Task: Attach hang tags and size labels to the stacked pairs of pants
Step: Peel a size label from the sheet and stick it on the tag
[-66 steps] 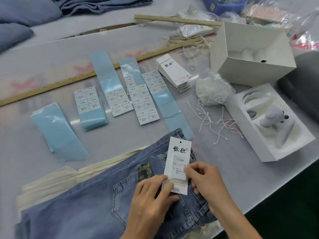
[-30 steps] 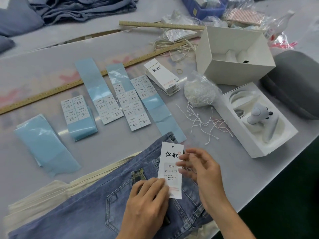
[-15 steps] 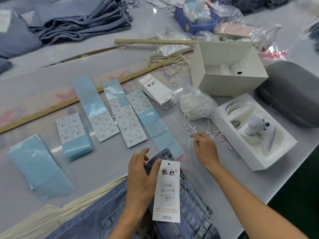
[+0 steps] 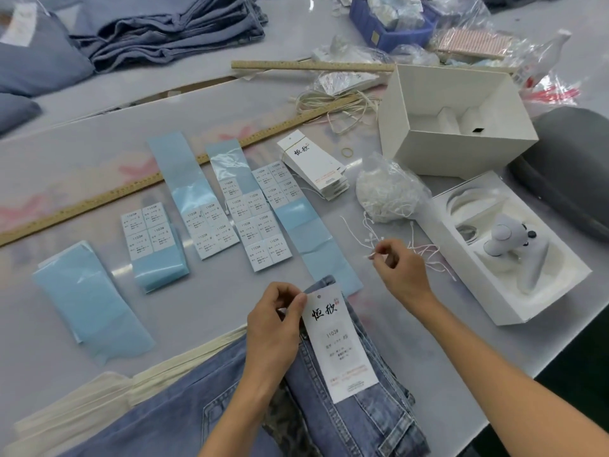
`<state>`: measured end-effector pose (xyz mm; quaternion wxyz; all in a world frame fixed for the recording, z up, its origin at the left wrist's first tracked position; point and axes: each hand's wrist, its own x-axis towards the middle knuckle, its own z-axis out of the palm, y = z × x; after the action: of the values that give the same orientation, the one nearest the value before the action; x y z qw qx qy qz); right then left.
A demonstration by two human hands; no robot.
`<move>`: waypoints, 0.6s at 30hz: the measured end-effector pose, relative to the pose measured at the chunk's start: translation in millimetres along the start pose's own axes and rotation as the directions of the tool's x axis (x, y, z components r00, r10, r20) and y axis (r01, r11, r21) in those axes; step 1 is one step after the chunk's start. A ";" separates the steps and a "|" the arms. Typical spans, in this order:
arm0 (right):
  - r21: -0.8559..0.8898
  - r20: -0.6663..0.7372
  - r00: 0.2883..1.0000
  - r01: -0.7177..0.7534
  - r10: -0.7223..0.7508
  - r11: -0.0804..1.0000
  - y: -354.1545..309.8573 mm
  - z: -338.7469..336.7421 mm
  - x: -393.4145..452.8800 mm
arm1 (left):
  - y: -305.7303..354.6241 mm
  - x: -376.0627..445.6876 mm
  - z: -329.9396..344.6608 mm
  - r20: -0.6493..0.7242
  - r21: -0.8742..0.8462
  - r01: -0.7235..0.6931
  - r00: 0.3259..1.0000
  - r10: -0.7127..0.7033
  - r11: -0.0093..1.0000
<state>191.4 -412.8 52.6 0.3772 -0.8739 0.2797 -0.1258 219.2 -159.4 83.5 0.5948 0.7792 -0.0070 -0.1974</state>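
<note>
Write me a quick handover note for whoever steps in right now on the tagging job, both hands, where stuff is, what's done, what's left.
Left hand: pinches the top corner of a hang tag held over the jeans at the near table edge.
Right hand: pinches one white tag string picked from the loose strings beside the string bag.
Spare hang tags are stacked behind the size label sheets.
Done: a size label is already on the held tag.
Left: thread the string through the tag's hole, fasten it to the jeans, then repeat for the pairs underneath.
</note>
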 end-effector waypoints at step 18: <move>0.310 0.101 0.986 0.095 -0.133 0.946 -100.6 20.5 -123.7 | 4.5 -37.1 -19.0 -0.012 -0.289 0.105 0.994 -0.113 0.952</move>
<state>139.5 -272.2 110.9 0.5156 -0.8260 0.1827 -0.1361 192.0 -134.0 102.8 0.6901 0.6863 0.0732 -0.2178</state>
